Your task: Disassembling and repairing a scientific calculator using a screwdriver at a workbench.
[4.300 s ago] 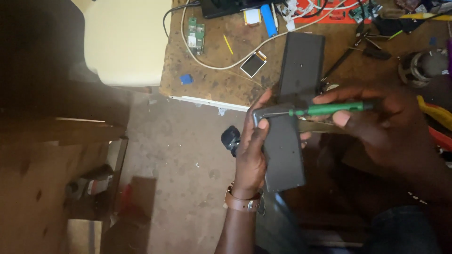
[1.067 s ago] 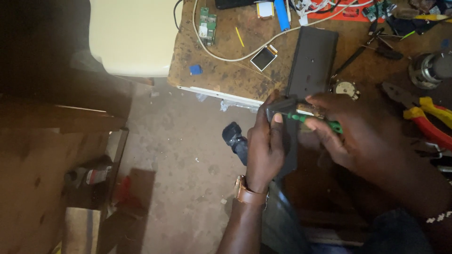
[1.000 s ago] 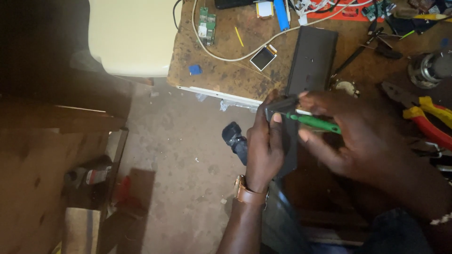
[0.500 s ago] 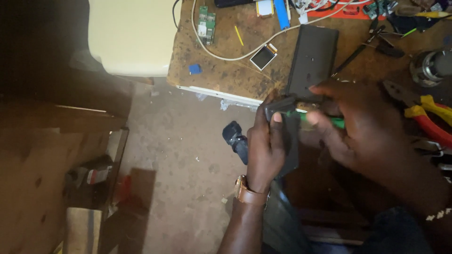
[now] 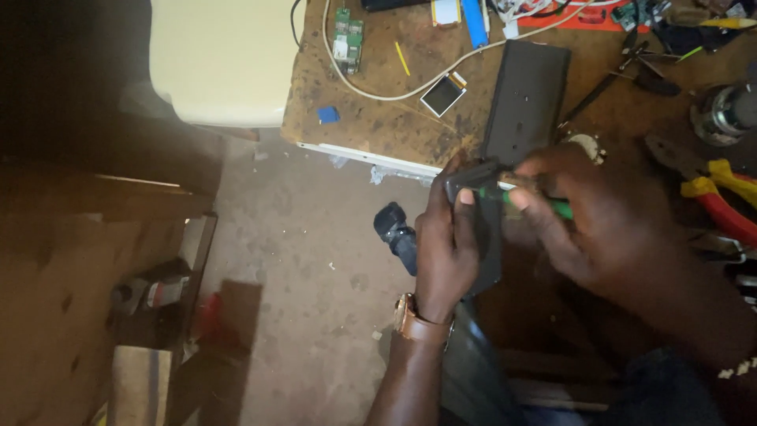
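Note:
My left hand [image 5: 445, 252] grips a dark grey flat rectangular device [image 5: 482, 229] upright over my lap, thumb pressed near its top edge. My right hand [image 5: 599, 229] is closed around a green-handled screwdriver [image 5: 544, 205], whose tip meets the top corner of the device. A brown watch sits on my left wrist. A second dark flat panel [image 5: 527, 102] lies on the worn wooden workbench [image 5: 371, 118] just beyond the hands.
The bench carries a white cable [image 5: 394, 83], a small green circuit board [image 5: 345, 39], a small screen module [image 5: 442, 95], a blue chip [image 5: 328, 115], red-and-yellow pliers [image 5: 721, 197] and a metal cylinder [image 5: 721, 114]. A cream chair seat [image 5: 221, 55] stands at the left. A dark object [image 5: 398, 233] lies on the concrete floor.
The view has shifted slightly. My right hand has crept left along the screwdriver and now covers more of its green handle; my left hand keeps the device in place.

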